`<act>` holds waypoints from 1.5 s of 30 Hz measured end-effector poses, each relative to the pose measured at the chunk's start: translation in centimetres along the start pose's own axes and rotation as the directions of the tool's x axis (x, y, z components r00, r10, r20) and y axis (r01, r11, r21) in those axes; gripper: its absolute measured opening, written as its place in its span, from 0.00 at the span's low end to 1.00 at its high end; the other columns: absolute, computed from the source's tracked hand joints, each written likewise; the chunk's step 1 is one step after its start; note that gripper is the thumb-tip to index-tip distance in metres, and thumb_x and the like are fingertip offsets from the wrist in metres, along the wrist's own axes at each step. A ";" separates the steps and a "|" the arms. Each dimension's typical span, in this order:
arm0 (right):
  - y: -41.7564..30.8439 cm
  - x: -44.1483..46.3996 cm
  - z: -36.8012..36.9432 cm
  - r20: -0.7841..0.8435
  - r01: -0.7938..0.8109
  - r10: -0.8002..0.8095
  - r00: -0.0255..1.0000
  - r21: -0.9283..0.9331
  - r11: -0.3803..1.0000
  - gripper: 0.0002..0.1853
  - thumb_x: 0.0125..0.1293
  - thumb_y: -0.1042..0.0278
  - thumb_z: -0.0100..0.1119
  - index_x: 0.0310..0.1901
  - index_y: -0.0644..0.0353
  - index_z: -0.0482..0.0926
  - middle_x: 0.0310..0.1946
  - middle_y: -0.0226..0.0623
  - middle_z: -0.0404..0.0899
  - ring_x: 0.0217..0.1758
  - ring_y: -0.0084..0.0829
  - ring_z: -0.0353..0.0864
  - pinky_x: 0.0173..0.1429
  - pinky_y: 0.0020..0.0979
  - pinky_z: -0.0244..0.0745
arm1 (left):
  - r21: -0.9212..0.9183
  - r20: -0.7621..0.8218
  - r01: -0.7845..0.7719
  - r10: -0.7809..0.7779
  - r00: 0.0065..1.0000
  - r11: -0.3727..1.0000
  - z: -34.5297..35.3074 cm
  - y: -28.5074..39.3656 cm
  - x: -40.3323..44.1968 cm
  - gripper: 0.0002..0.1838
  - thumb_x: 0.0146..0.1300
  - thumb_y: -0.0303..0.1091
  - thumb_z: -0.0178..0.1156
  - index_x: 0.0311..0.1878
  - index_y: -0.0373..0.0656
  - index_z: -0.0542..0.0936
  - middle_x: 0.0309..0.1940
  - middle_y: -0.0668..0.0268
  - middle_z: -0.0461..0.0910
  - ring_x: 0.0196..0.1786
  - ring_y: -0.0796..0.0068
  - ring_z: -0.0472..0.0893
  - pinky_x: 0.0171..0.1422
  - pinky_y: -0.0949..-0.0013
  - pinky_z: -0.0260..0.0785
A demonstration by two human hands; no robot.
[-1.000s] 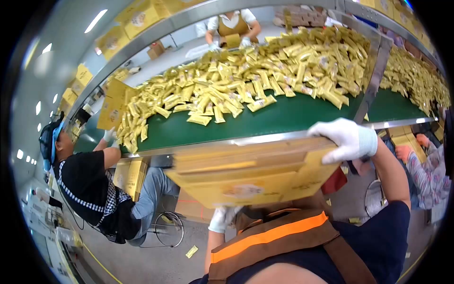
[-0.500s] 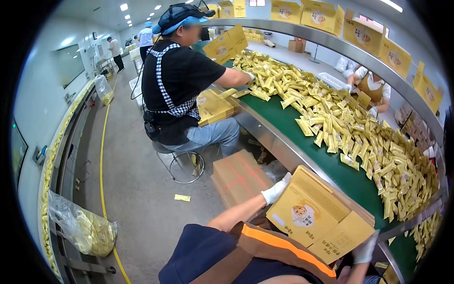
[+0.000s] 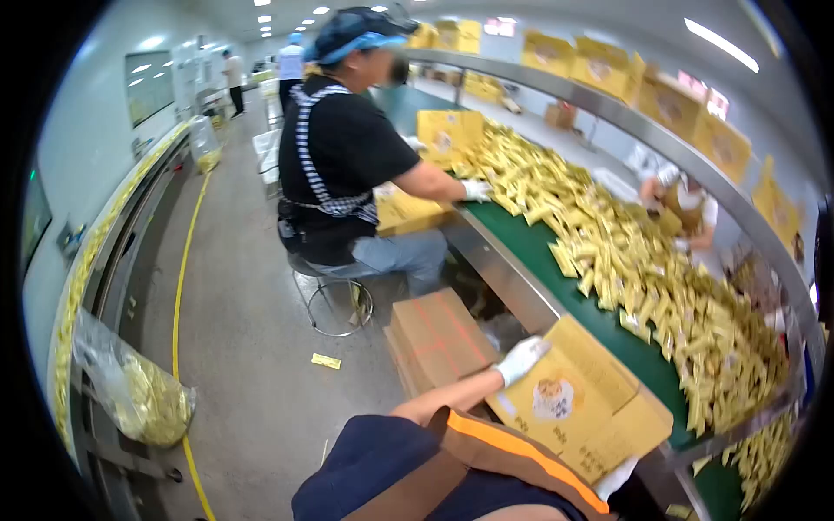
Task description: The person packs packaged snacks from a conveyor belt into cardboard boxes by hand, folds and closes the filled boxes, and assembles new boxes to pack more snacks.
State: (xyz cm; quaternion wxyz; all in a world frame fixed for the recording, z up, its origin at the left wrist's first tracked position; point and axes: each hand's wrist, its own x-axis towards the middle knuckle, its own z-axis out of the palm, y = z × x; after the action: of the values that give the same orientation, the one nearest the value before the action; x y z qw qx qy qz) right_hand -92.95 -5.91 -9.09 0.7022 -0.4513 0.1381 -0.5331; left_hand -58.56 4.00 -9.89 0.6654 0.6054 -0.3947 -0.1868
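Observation:
Yellow printed flattened cartons (image 3: 599, 391) lie tilted across my lap, against the conveyor's near edge. My left hand (image 3: 523, 359), in a white glove, grips their upper left edge. At their lower right edge, my right hand (image 3: 615, 479) is closed around the cardboard, its fingers partly hidden beneath. Beyond the cartons, the green conveyor belt (image 3: 543, 245) carries a long heap of small yellow packets (image 3: 608, 269).
A co-worker (image 3: 347, 165) sits on a stool ahead, one gloved hand at the packets beside a yellow carton (image 3: 449, 135). Another person (image 3: 691, 208) is across the belt. A brown box (image 3: 443, 334) stands left of my cartons. A metal rail (image 3: 625, 100) runs overhead.
My view has shifted. The cartons sit slightly lower, and my right hand has moved along their lower edge. The co-worker's carton, tilted before, now stands upright by the packets.

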 end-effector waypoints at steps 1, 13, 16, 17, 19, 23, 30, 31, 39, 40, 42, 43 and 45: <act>0.0 1.4 -2.8 -0.098 -0.104 0.089 0.991 -0.162 0.981 0.31 0.79 0.48 0.34 0.71 0.65 0.63 0.69 0.46 0.68 0.68 0.43 0.71 0.71 0.44 0.68 | 0.111 0.005 0.010 -0.011 1.000 0.994 0.3 0.7 0.8 0.20 0.75 0.49 0.52 0.41 0.38 0.77 0.34 0.62 0.77 0.42 0.69 0.75 0.50 0.62 0.69; 2.2 1.2 -6.2 -0.468 -0.514 0.280 0.838 -0.506 0.693 0.25 0.75 0.52 0.51 0.59 0.67 0.74 0.50 0.41 0.80 0.53 0.30 0.76 0.60 0.31 0.69 | 0.125 0.094 0.577 -0.588 0.803 0.807 1.1 -2.5 0.8 0.29 0.74 0.56 0.49 0.50 0.34 0.78 0.40 0.59 0.81 0.39 0.72 0.81 0.46 0.66 0.75; 1.7 0.2 -4.2 -0.563 -0.558 0.266 0.782 -0.445 0.700 0.22 0.78 0.56 0.47 0.61 0.67 0.73 0.54 0.38 0.78 0.56 0.28 0.74 0.63 0.30 0.67 | 0.053 0.144 0.678 -0.677 0.722 0.734 1.0 -3.2 2.5 0.27 0.74 0.55 0.49 0.49 0.36 0.78 0.40 0.58 0.81 0.41 0.71 0.81 0.46 0.64 0.75; 3.8 -1.1 -7.9 -0.576 -0.579 0.248 0.779 -0.507 0.639 0.23 0.79 0.57 0.46 0.63 0.68 0.72 0.58 0.40 0.76 0.61 0.30 0.73 0.68 0.30 0.65 | 0.077 0.117 0.763 -0.766 0.632 0.641 2.0 -3.3 3.2 0.26 0.74 0.55 0.49 0.48 0.36 0.78 0.40 0.53 0.81 0.43 0.63 0.81 0.49 0.61 0.74; 3.8 -1.0 -7.6 -0.517 -0.591 0.375 0.769 -0.352 0.726 0.23 0.80 0.59 0.42 0.66 0.67 0.69 0.64 0.41 0.73 0.65 0.31 0.71 0.70 0.32 0.65 | 0.533 0.187 0.381 -0.544 0.818 0.756 2.1 -6.6 4.1 0.29 0.73 0.55 0.47 0.48 0.33 0.78 0.45 0.42 0.79 0.50 0.44 0.77 0.57 0.51 0.68; 6.8 -0.3 -11.2 -0.507 -0.665 0.557 0.658 -0.044 0.745 0.24 0.78 0.56 0.43 0.66 0.64 0.66 0.61 0.41 0.74 0.61 0.32 0.76 0.64 0.34 0.71 | 0.408 0.207 0.472 -0.583 0.786 0.781 3.3 -8.1 4.9 0.32 0.72 0.57 0.51 0.61 0.33 0.76 0.54 0.48 0.80 0.57 0.55 0.79 0.62 0.59 0.68; 4.8 -0.2 -9.9 -0.449 -0.621 0.449 0.772 -0.382 0.685 0.25 0.79 0.57 0.44 0.69 0.66 0.63 0.62 0.42 0.72 0.61 0.33 0.73 0.66 0.33 0.67 | 0.305 0.301 0.484 -0.565 0.768 0.820 2.7 -3.9 4.8 0.37 0.71 0.57 0.54 0.69 0.34 0.67 0.60 0.52 0.78 0.62 0.63 0.76 0.67 0.65 0.66; 4.5 -0.4 -9.3 -0.441 -0.595 0.426 0.790 -0.385 0.705 0.26 0.79 0.56 0.45 0.69 0.65 0.63 0.62 0.42 0.72 0.61 0.33 0.73 0.66 0.32 0.66 | 0.298 0.296 0.480 -0.558 0.775 0.825 2.4 -3.5 4.9 0.36 0.72 0.56 0.53 0.70 0.34 0.66 0.60 0.52 0.77 0.62 0.63 0.76 0.67 0.65 0.66; 5.2 -0.2 -7.2 -0.451 -0.567 0.392 0.802 -0.366 0.738 0.28 0.78 0.64 0.43 0.74 0.65 0.54 0.68 0.46 0.66 0.67 0.36 0.69 0.70 0.34 0.64 | 0.273 0.280 0.479 -0.545 0.790 0.834 0.5 -7.2 4.4 0.36 0.73 0.54 0.52 0.73 0.35 0.62 0.62 0.51 0.75 0.65 0.62 0.75 0.69 0.65 0.64; 5.7 0.2 -7.2 -0.461 -0.577 0.385 0.799 -0.411 0.706 0.29 0.78 0.64 0.43 0.75 0.65 0.53 0.69 0.46 0.65 0.68 0.36 0.68 0.71 0.34 0.63 | 0.263 0.290 0.498 -0.560 0.776 0.826 0.6 -8.0 4.9 0.37 0.73 0.54 0.52 0.73 0.35 0.62 0.63 0.50 0.75 0.65 0.62 0.74 0.69 0.64 0.64; 6.0 1.0 -7.1 -0.442 -0.579 0.408 0.799 -0.381 0.721 0.31 0.77 0.65 0.44 0.76 0.64 0.50 0.73 0.47 0.60 0.74 0.38 0.62 0.75 0.35 0.57 | 0.362 0.247 0.463 -0.562 0.790 0.809 0.8 -8.2 5.8 0.37 0.71 0.55 0.53 0.74 0.37 0.61 0.64 0.48 0.74 0.66 0.59 0.74 0.70 0.64 0.64; 5.6 0.8 -7.0 -0.437 -0.557 0.363 0.823 -0.499 0.664 0.31 0.77 0.65 0.44 0.77 0.64 0.50 0.75 0.47 0.57 0.75 0.38 0.59 0.76 0.34 0.54 | 0.411 0.215 0.457 -0.572 0.792 0.789 0.7 -7.5 5.4 0.38 0.71 0.55 0.54 0.74 0.38 0.61 0.65 0.47 0.73 0.67 0.58 0.74 0.70 0.64 0.63; 5.2 1.2 -6.5 -0.400 -0.476 0.259 0.879 -0.706 0.525 0.32 0.77 0.64 0.44 0.77 0.63 0.48 0.77 0.47 0.52 0.79 0.38 0.53 0.79 0.34 0.48 | 0.451 0.185 0.466 -0.590 0.786 0.761 1.2 -5.7 5.3 0.37 0.72 0.53 0.54 0.75 0.38 0.60 0.66 0.50 0.73 0.67 0.62 0.73 0.70 0.65 0.63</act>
State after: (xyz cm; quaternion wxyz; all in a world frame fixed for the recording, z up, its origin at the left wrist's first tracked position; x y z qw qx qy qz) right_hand -93.63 -10.04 -16.40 0.5053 -0.6030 0.5358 -0.3066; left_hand -54.85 -1.73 -13.75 0.3811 0.7720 -0.3348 -0.3829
